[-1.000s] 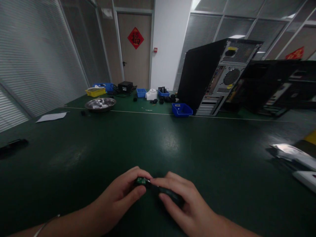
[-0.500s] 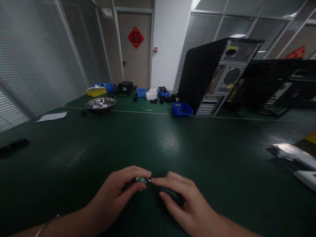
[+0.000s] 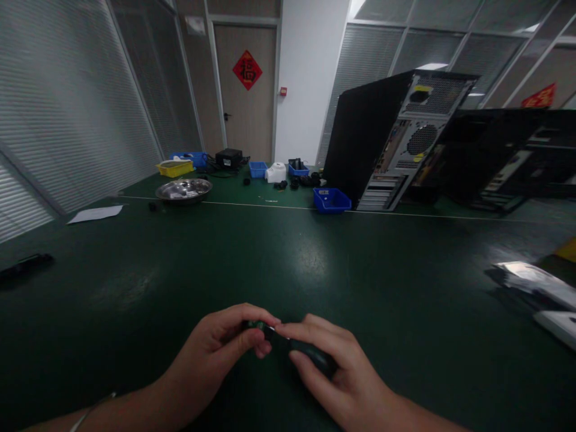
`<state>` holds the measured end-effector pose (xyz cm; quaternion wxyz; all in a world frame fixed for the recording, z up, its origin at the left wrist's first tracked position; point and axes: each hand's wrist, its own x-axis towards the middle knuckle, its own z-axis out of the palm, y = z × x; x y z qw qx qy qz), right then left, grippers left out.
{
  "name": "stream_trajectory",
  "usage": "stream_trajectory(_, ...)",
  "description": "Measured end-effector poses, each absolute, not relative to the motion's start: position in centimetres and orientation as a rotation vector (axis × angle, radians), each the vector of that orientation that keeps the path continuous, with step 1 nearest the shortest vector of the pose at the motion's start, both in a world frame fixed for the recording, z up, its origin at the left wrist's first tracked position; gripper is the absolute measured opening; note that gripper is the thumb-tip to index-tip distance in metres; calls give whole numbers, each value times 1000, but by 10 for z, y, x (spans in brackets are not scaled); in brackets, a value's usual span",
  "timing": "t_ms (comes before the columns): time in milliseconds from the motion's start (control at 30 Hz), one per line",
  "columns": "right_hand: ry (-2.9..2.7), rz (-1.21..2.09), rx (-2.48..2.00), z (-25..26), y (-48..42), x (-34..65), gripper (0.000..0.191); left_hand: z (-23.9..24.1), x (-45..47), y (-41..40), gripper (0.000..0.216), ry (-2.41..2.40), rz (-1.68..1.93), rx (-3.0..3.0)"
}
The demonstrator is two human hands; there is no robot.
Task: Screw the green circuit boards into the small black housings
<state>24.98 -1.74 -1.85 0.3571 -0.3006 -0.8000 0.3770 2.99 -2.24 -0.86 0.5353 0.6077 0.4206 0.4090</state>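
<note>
Just above the front of the green table, my left hand (image 3: 225, 342) is closed, with a small green circuit board (image 3: 256, 324) pinched between thumb and fingers. Most of the board is hidden by those fingers. My right hand (image 3: 339, 366) wraps round the thick dark handle of a screwdriver (image 3: 312, 355), the index finger stretched along its shaft. The tool's metal end points left and meets the edge of the board by my left fingertips. Whether the tip touches the board or a small part on it is too small to tell.
A computer tower (image 3: 382, 144) stands back right, beside a blue bin (image 3: 332, 200). A metal bowl (image 3: 183, 189), yellow tray (image 3: 174, 168) and paper sheet (image 3: 95, 214) lie back left. A dark object (image 3: 27, 264) is at the left edge, white-and-silver devices (image 3: 540, 285) at the right.
My left hand has turned the circuit board slightly, so less of its face shows. The fingertips of both hands are a little closer together. The right hand has barely moved.
</note>
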Motion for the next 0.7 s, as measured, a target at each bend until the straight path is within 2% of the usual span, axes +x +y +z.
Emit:
stream_trajectory(467, -2081, 958, -742, -15, -17, 255, 38, -9, 19, -14, 19, 1064, 888, 1547)
stream_trajectory(700, -2002, 805, -825, -18, -14, 259, 38, 4, 3, -4, 18, 836, 486, 2010)
